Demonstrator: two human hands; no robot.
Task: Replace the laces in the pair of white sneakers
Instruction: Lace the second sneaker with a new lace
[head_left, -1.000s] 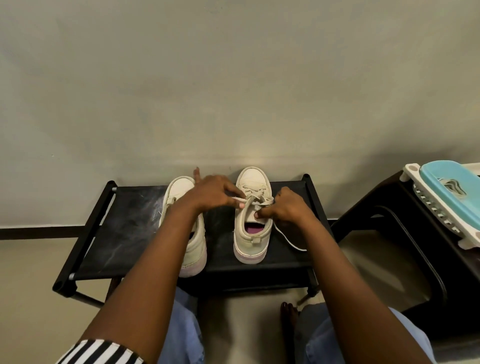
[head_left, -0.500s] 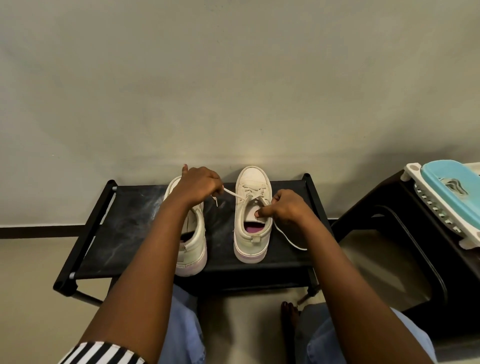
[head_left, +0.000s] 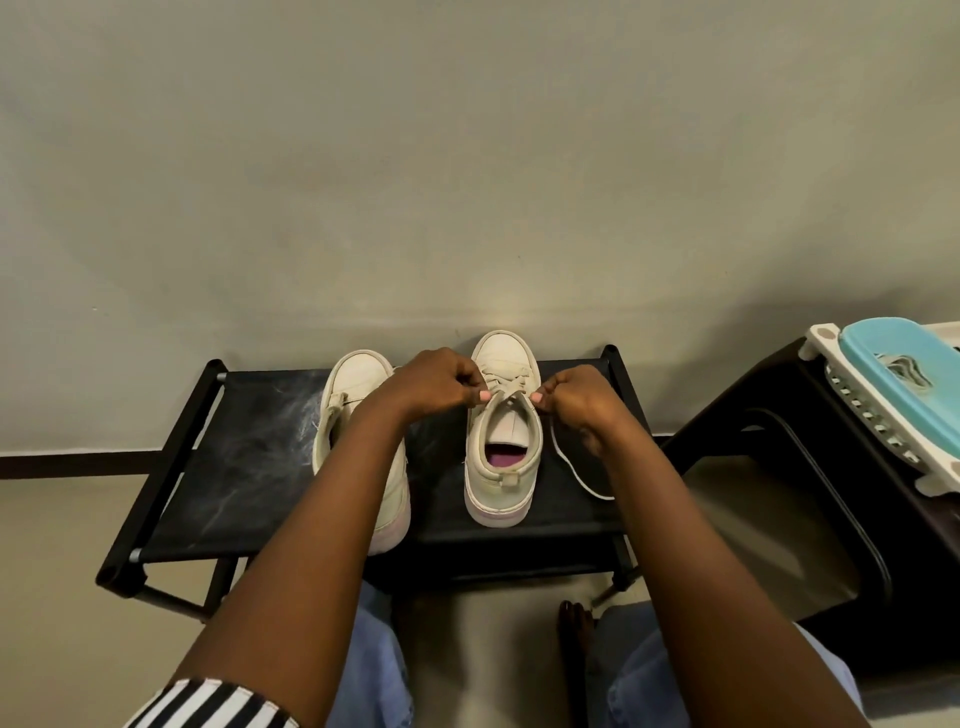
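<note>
Two white sneakers stand on a low black rack, toes toward the wall. The right sneaker has white lace crossed through its upper eyelets and shows a purple insole. My left hand pinches the lace at the sneaker's left side. My right hand pinches the lace at its right side, and a loose length of lace trails from it over the rack. The left sneaker is partly hidden behind my left forearm.
A dark stool stands to the right and carries a white and turquoise plastic basket. A plain wall rises right behind the rack. My knees in blue jeans and a bare foot are below the rack's front edge.
My left hand pulled the lace out to the left over the other sneaker, then came back to the right sneaker's eyelets. My right hand rose slightly to the eyelets on its side.
</note>
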